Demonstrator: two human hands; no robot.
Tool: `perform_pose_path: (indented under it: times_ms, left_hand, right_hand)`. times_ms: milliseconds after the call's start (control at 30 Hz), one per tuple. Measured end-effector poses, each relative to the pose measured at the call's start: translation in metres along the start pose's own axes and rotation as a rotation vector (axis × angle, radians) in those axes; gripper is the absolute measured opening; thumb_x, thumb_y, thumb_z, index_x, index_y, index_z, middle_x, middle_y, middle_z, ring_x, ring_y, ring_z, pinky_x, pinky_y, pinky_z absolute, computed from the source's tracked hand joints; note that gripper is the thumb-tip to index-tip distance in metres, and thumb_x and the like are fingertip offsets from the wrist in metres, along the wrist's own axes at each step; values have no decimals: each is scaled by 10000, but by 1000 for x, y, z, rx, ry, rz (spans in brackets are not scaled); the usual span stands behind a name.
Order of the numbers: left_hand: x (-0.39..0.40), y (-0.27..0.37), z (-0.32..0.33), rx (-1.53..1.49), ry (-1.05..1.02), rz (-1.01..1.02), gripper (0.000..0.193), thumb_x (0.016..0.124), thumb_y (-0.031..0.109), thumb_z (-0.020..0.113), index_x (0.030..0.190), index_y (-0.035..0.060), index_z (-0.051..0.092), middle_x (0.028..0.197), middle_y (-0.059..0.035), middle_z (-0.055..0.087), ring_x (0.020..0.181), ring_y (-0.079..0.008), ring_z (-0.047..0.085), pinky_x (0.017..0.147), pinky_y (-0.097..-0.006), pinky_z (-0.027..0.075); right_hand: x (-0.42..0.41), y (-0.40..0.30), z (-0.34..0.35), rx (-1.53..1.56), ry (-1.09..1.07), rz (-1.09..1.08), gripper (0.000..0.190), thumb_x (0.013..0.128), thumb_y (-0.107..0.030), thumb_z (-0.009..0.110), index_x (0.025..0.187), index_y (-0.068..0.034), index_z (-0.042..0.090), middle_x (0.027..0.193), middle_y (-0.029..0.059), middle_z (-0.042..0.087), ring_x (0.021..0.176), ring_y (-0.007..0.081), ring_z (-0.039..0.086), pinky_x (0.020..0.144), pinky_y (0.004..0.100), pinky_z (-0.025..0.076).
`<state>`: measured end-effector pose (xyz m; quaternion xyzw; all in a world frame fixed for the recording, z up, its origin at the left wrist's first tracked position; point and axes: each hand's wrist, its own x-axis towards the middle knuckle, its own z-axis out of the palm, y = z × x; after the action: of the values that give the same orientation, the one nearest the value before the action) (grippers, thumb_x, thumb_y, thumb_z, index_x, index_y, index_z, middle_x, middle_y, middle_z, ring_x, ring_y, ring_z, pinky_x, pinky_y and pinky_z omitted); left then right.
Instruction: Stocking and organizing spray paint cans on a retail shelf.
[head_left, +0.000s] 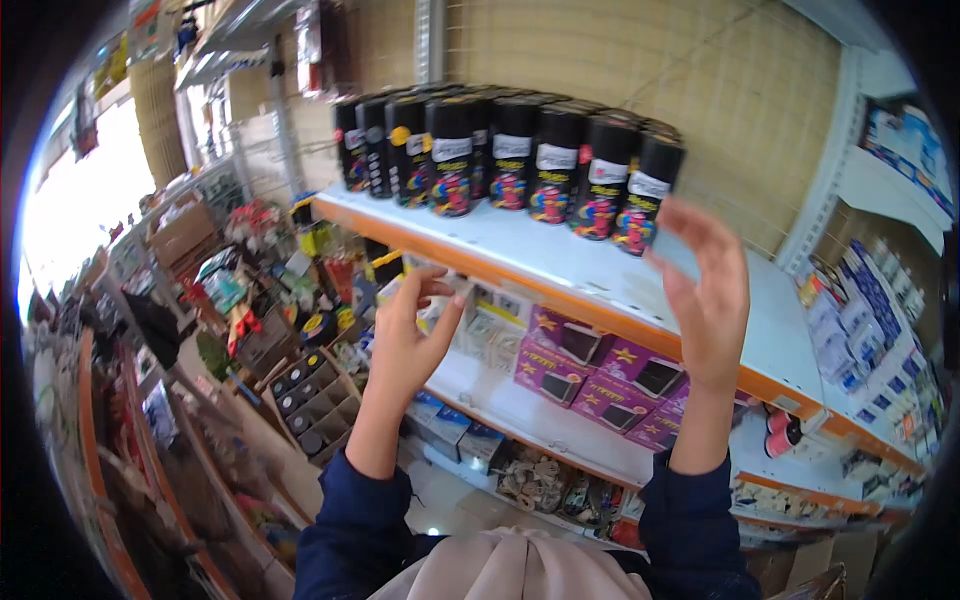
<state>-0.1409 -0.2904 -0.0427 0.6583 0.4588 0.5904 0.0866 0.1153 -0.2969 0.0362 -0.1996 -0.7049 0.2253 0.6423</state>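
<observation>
Black spray paint cans (451, 161) with colourful labels stand upright in rows on a white metal shelf (540, 251) with an orange front edge. My right hand (703, 285) is raised over the shelf, beside the rightmost front can (643, 199). Its fingers are apart and curved, with nothing between them; whether the fingertips touch the can I cannot tell. My left hand (416, 326) hovers in front of the orange edge, below the cans. Its thumb and fingers are spread and hold nothing.
Purple printed boxes (592, 371) fill part of the shelf below. On the floor at left, a divided cardboard box (311, 401) holds several dark cans. Blister-packed goods (847, 337) hang at right. Crowded merchandise and orange-edged shelves (94, 435) line the left.
</observation>
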Motion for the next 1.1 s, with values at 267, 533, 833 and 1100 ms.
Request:
perform_pose_path:
  times_ms: [267,533,833,1100]
  left_hand:
    - [-112,-88,-74,56,0,-437,331,757,125,620,1056,21,522,895,-77,634,854,-199,611,761,-322,461]
    - [-213,-200,-163,242,136,-795,301,734,94,624,1007,8,532,898,-132,630,881,-234,619,768,-318,468]
    - [-247,-298,-244,452,61,-857,327,682,66,630,986,6,526,946,-162,604,912,-315,578,789,-368,466]
    - [-249,-367,-268,648,-245,-737,468,636,79,639,1078,71,485,1068,-109,535,998,-312,490,822,-418,405]
  right_hand:
    - [-82,70,97,264,-611,435,351,772,-121,655,1093,-49,534,1151,93,530,1059,188,521,835,322,479]
    - [-160,169,242,314,-822,774,320,813,-145,617,1104,-41,532,1071,62,577,991,159,556,763,293,491]
    - [-260,246,407,116,-925,746,357,789,-205,643,1076,-28,525,1045,117,585,952,214,580,755,322,472]
    - [-301,256,492,-221,-979,495,501,671,-191,696,1097,-23,494,1113,143,504,1068,322,450,907,394,364]
